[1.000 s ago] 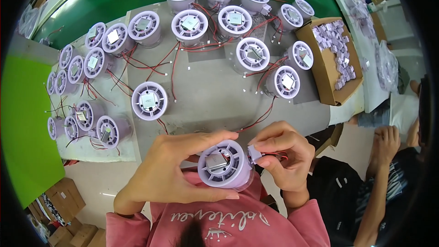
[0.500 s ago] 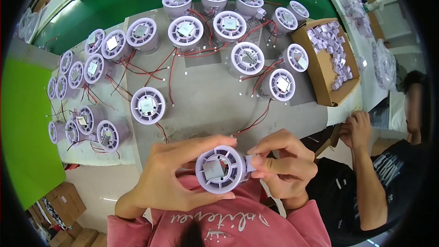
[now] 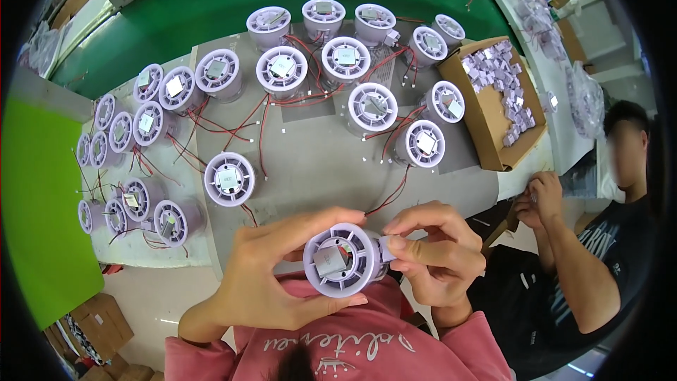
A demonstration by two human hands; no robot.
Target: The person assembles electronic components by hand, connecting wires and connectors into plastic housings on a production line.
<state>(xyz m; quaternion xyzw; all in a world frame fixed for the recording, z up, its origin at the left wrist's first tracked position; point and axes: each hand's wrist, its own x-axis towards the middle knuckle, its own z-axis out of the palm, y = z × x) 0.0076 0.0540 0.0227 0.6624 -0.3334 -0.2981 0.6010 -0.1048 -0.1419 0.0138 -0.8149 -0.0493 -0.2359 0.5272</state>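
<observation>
Close to my body, my left hand wraps round a lilac cup-shaped housing, its round spoked end facing up. A grey square piece sits inside that ring, with a bit of red wire beside it. At the housing's right side, my right hand pinches a small lilac block between thumb and fingers, touching the wall. Whether the block is fastened there I cannot tell. Beyond my hands stands a similar housing with red and black wires trailing from it.
Several more lilac housings with loose wires stand across the grey mat and the table's left side. An open cardboard box of small lilac blocks lies at the right. A co-worker sits on the right, hands raised near the table edge.
The view has shifted slightly, so the table's contents sit a little lower. Both my hands keep the same hold on the housing and the block.
</observation>
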